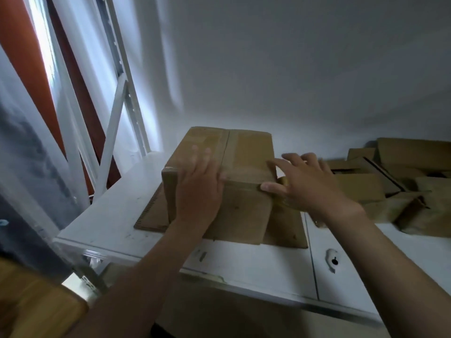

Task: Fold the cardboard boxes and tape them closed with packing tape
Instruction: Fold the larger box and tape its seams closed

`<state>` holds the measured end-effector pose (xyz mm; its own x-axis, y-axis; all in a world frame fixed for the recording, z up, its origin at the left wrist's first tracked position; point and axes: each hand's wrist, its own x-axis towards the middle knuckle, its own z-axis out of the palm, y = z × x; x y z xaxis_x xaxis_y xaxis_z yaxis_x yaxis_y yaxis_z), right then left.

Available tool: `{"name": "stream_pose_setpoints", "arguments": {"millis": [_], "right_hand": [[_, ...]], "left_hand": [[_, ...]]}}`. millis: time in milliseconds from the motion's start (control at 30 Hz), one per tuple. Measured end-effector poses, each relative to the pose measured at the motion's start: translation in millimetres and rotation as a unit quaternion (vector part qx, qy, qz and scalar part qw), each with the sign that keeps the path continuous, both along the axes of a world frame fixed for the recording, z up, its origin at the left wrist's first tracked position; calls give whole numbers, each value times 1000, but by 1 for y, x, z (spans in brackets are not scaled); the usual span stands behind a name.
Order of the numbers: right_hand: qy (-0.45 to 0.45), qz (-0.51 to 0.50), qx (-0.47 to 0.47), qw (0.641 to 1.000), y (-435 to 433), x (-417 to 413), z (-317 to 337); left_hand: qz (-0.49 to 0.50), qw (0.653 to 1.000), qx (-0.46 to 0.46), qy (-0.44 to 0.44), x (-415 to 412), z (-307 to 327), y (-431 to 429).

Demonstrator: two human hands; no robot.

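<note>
Your left grip [199,181] lies flat, fingers straight, on the top of the cardboard box [244,152], which stands with its top flaps closed on a flat cardboard sheet [151,215] on the white desk [256,264]. Your right grip [310,184], fingers spread apart, touches the right top corner of the box, with the thumb on the front edge. Further right, a heap of other boxes [402,172] lies on the desk.

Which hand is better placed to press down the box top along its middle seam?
Left, likely. The left hand lies flat on top of the box, beside the seam. The right hand sits past the box's right edge, fingers spread, with only its thumb at the edge.
</note>
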<state>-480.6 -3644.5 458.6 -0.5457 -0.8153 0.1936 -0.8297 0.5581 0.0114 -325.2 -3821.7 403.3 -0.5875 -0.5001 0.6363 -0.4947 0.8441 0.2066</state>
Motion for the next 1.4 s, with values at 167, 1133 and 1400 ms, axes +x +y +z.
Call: {"name": "stream_pose_setpoints", "arguments": {"millis": [167,1133,1400], "right_hand": [[-203,11,-278,939,23,-15,-28],[-291,1,-251,923,12,-43,-59],[-408,168,-173,881,2,9,-44]], "left_hand": [[-67,991,-15,-118,-48,12,43],[-10,1000,-8,-5,-67,-8,46],[-236,971,15,-15,2,-6,-46]]}}
